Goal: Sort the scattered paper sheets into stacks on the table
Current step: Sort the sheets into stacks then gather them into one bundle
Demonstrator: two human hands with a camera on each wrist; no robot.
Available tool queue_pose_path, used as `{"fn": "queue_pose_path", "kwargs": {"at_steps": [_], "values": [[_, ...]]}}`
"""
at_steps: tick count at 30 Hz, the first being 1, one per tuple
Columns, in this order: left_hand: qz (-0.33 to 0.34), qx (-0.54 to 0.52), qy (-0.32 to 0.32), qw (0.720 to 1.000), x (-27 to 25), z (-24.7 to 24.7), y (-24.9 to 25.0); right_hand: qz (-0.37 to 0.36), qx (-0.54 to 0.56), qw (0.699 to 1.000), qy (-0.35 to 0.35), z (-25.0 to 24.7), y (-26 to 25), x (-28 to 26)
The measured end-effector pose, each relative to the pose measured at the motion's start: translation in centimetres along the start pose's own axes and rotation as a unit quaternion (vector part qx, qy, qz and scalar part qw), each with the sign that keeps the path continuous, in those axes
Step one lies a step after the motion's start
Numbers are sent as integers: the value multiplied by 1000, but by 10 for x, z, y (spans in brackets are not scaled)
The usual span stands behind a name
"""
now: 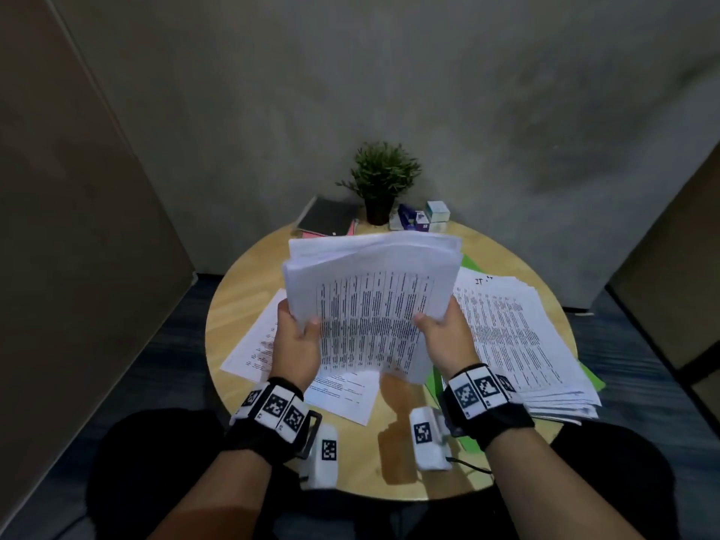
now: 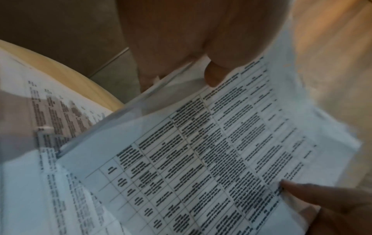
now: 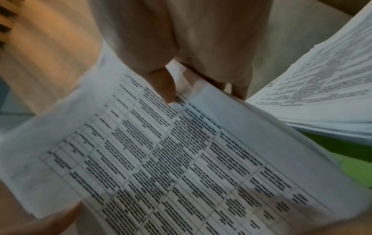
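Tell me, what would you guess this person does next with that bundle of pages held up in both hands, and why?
Probably lower the bundle and tap its bottom edge on the table to square it. The left hand and right hand grip its two sides in the air, and the sheets' top edges look fanned and uneven. A tall stack already lies to the right, a likely place to set it afterwards.

Your left hand [image 1: 295,341] and right hand [image 1: 444,337] hide their fingers behind the bundle of sheets [image 1: 370,302], so only the thumbs show. The bundle covers the bench [image 1: 241,290] beyond your hands. Print on it is too blurred to read. The small boxes [image 1: 422,218] far beyond your right hand are too small to identify.
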State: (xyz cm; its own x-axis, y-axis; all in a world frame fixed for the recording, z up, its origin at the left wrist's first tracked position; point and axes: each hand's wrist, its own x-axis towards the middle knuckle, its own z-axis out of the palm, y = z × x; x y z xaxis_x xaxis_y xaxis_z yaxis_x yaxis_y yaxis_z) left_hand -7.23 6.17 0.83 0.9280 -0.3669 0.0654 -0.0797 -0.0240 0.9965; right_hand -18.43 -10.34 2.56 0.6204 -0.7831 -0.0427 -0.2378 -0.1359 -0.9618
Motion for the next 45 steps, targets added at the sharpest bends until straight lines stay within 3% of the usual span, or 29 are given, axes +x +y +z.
{"fn": "queue_pose_path", "kwargs": {"at_steps": [7, 15, 19, 23, 26, 32, 38, 41, 45], "values": [[14, -31, 26, 999, 6, 4, 18, -43, 39, 998, 18, -8, -26, 0], [-86, 68, -9, 994, -1, 3, -24, 82, -90, 992, -27, 4, 40, -2], [-69, 138, 2, 988, 1, 8, -25, 65, -125, 989, -39, -5, 31, -2], [-37, 151, 3, 988, 9, 27, -7, 24, -129, 991, 8, -33, 7, 7], [-31, 137, -32, 990, 15, 56, 6, 20, -144, 987, 65, -63, 2, 21], [-48, 102, -133, 985, 22, 134, 9, 82, -220, 963, 135, -131, 12, 49], [-115, 232, -296, 919, 12, 186, -20, 190, -315, 923, 107, -156, 47, 69], [-151, 226, -315, 909, 10, 188, -27, 225, -339, 910, 76, -156, 60, 70], [-143, 194, -282, 929, 14, 164, -17, 199, -377, 899, 98, -153, 55, 68]]}}
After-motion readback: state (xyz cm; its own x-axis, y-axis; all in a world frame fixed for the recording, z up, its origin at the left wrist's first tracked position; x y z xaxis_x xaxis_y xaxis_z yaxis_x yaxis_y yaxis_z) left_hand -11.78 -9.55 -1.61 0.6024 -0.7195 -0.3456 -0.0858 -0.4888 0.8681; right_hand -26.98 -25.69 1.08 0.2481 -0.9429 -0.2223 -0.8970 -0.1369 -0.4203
